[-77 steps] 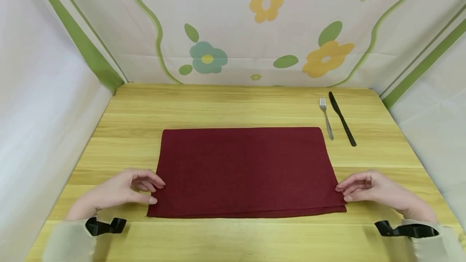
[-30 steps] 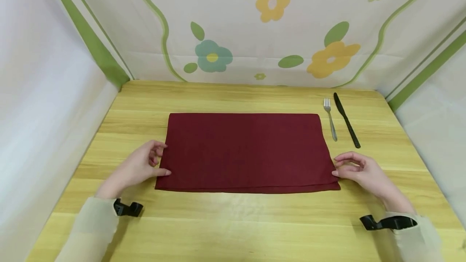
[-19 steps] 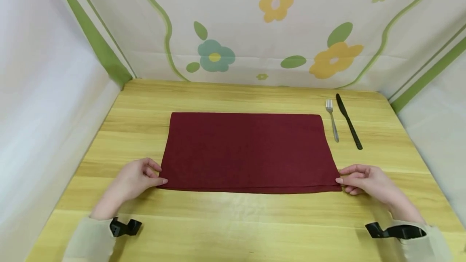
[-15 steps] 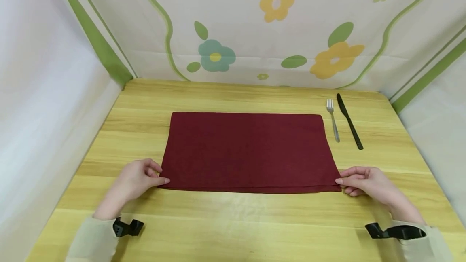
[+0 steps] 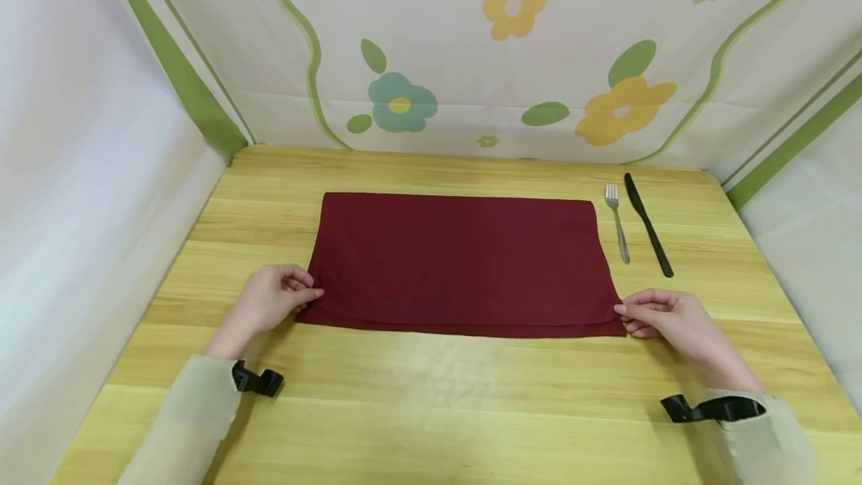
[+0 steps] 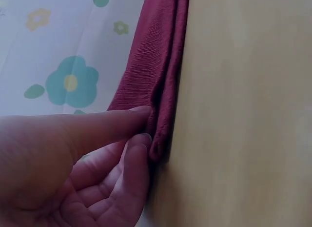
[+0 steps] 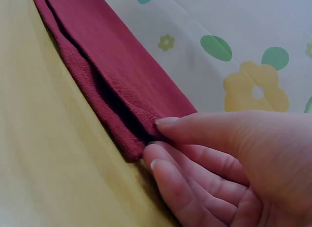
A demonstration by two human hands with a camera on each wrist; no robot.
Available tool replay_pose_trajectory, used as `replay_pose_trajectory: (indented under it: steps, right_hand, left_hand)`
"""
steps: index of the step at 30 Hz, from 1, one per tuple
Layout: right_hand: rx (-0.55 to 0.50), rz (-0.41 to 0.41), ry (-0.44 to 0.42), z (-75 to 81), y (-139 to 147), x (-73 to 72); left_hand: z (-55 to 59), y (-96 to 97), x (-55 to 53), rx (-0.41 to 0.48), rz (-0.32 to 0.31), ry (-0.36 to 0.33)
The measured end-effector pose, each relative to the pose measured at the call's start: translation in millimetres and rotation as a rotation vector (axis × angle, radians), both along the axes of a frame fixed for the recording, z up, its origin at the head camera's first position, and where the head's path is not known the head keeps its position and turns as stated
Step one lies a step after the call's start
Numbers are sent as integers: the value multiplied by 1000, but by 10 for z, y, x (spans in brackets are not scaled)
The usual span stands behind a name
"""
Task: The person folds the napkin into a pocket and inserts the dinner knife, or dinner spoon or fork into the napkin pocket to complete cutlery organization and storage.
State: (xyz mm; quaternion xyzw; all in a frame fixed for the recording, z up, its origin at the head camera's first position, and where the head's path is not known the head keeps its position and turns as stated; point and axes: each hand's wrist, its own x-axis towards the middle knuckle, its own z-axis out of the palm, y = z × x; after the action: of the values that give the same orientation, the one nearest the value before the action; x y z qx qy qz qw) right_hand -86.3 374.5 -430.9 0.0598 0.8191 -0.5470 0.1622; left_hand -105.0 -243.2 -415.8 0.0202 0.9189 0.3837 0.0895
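Observation:
A dark red cloth, folded into layers, lies across the middle of the wooden table. Its loose edges face me, and the upper layer stops slightly short of the lower one. At the near left corner my left hand pinches the upper layer between thumb and fingers. My right hand pinches the same layer at the near right corner. In the right wrist view a dark gap separates the cloth's two layers. The left wrist view shows thumb and fingertip meeting at the cloth's edge.
Right of the cloth, a silver fork and a black table knife lie side by side. White flowered fabric walls in the wooden table at the back and both sides.
The cloth has slid toward the back of the table, and both hands have moved that way with it. The hands now pinch the upper layer, raised slightly at the left corner.

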Motion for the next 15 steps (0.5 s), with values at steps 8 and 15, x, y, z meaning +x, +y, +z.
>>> replay_pose_trajectory:
  steps: [8, 15]
  right_hand:
    - [-56, -5, 57, 22, -13, -22]
    - [-109, 26, 67, 53, 83, 74]
  left_hand:
    - [13, -106, -103, 56, -7, -17]
    - [76, -211, 76, 367, 60, -133]
